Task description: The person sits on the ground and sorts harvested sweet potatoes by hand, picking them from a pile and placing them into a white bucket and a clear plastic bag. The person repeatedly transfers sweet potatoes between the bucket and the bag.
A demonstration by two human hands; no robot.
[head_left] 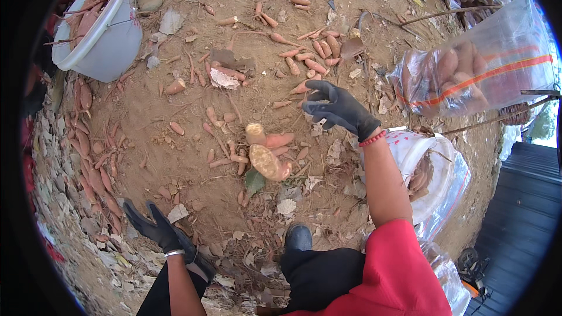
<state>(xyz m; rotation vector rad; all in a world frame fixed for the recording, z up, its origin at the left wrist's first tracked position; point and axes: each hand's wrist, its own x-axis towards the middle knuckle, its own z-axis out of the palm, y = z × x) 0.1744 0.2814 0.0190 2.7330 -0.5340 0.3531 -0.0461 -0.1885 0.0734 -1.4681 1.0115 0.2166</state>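
My left hand [157,226], in a dark glove, hangs low on the left with its fingers stretched out and nothing in them. The nearest things to it are the pinkish sweet potatoes [96,178] heaped along the left. My right hand [339,110], also gloved, is held over the ground at centre right, its fingers apart and bent. Just past its fingertips lies a small sweet potato [300,88]; I cannot tell whether they touch. Two large cut sweet potatoes [266,162] lie between my hands, their pale flesh showing. Farther off, several smaller ones [321,51] are scattered on the soil.
A white bucket [111,47] of sweet potatoes stands at the far left. On the right are a clear bag [503,52] filled with sweet potatoes and a white bucket [404,152] partly filled. Dry leaves and roots litter the soil. My boot [298,237] stands at the lower middle.
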